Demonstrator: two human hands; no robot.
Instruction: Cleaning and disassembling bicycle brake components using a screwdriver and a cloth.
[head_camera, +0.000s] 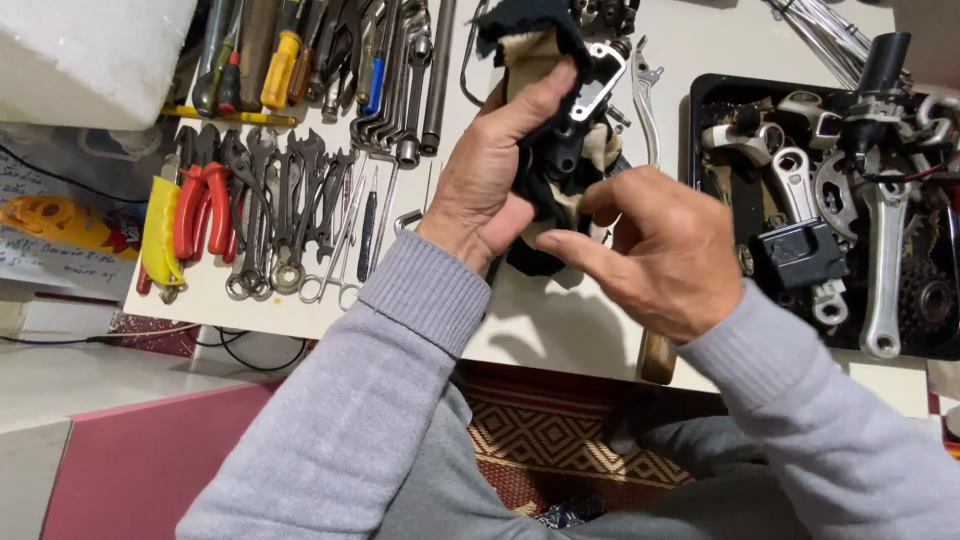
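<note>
Head view, looking down at my two hands over the white bench (560, 320). My left hand (490, 180), in the upper middle of the frame, is closed around a dirty rag (535, 235), beige and black, with a black and silver metal part (590, 85) wrapped in it; my thumb lies along the top of the cloth, pressing toward the part. My right hand (660, 250), just to the right and a little lower, has its fingers (575, 245) curled in, thumb and forefinger pinching at the lower edge of the rag, so it is nearly closed on the cloth. Both hands hold the bundle up above the bench, near the centre of the frame.

In the upper left of the frame tools lie in rows on the bench: screwdrivers (280, 65) with yellow and blue handles at the top, then wrenches (290, 200) side by side, and red-handled pliers (205, 205) next to a yellow-handled tool (160, 235). A silver lever (648, 100) lies just right of the bundle. At the right edge sits a black tray (700, 100) full of metal bicycle parts, among them a silver crank arm (885, 270) and a small black box (800, 252). A wooden handle (657, 357) pokes over the bench's near edge under my right wrist. My grey sleeves (400, 380) fill the lower frame, over a patterned rug (560, 440).
</note>
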